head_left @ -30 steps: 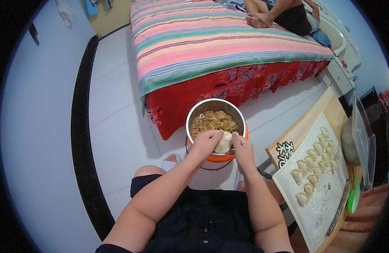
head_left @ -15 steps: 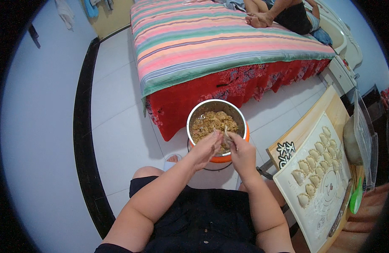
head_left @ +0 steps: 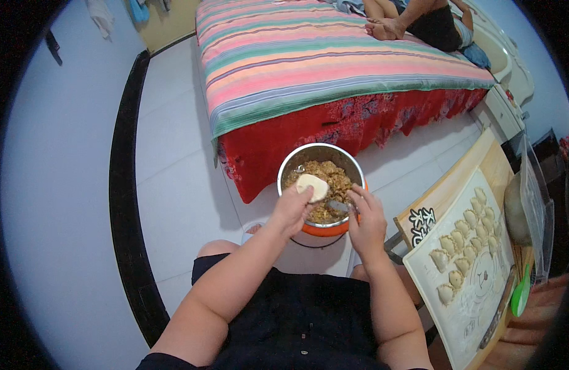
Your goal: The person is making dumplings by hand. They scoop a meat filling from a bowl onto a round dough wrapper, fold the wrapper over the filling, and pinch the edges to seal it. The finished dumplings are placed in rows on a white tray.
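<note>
At nine o'clock a black baseboard (head_left: 125, 203) curves along the pale wall beside the white tiled floor (head_left: 173, 185). Near centre, the left hand (head_left: 292, 209) cups a round white dough wrapper (head_left: 313, 186) on its fingertips, fingers curled up under it, over a steel bowl (head_left: 321, 155) of brown minced filling (head_left: 329, 179). Just right, at about three o'clock of the wrapper, the right hand (head_left: 366, 222) pinches a small metal utensil (head_left: 337, 206) between thumb and fingers, its tip at the filling. At twelve o'clock stands a bed with a striped cover (head_left: 334, 68) and red skirt. At four o'clock a pale board (head_left: 476, 290) carries rows of folded dumplings (head_left: 465, 246).
</note>
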Motion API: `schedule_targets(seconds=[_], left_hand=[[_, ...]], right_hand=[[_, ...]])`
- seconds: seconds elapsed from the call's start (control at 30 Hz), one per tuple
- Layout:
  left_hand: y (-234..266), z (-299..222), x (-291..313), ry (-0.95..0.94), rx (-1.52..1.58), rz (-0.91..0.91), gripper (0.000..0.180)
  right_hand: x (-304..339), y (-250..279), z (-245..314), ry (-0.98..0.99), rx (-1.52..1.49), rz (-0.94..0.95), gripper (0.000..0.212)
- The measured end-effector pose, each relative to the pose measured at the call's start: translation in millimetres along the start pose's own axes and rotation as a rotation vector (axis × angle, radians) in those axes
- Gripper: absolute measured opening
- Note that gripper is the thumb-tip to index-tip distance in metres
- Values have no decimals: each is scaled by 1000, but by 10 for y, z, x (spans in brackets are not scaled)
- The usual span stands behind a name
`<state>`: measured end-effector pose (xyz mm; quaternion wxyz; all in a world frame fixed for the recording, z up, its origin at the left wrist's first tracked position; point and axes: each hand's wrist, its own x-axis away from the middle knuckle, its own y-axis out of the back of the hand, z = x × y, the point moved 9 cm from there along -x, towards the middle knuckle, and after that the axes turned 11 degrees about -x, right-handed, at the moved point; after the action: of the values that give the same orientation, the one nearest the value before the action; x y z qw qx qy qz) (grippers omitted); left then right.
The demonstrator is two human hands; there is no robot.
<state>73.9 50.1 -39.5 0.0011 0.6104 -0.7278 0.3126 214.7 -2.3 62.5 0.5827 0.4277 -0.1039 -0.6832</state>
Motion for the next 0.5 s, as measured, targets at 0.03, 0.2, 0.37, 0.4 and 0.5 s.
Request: schedule_targets(seconds=[0.03,0.2,0.37,0.4,0.5], left_hand=[[110,-44,-31,-9,-6,-27,30],[263,-303,-36,-61,115,8,28],[281,-342,18,-29,102,-17,29],[292,-333,19,-25,100,-24,29],[303,-316,18,-13,91,-34,29]], right_hand=[[0,-21,-87,-37,118,41,39],[284,-193,-735,-470,187,416,58],[280,-323,-753,-280,126,406,34],[245,-342,-646,-224,66,393,30],[157,-417,-412,-174,-94,412,27]])
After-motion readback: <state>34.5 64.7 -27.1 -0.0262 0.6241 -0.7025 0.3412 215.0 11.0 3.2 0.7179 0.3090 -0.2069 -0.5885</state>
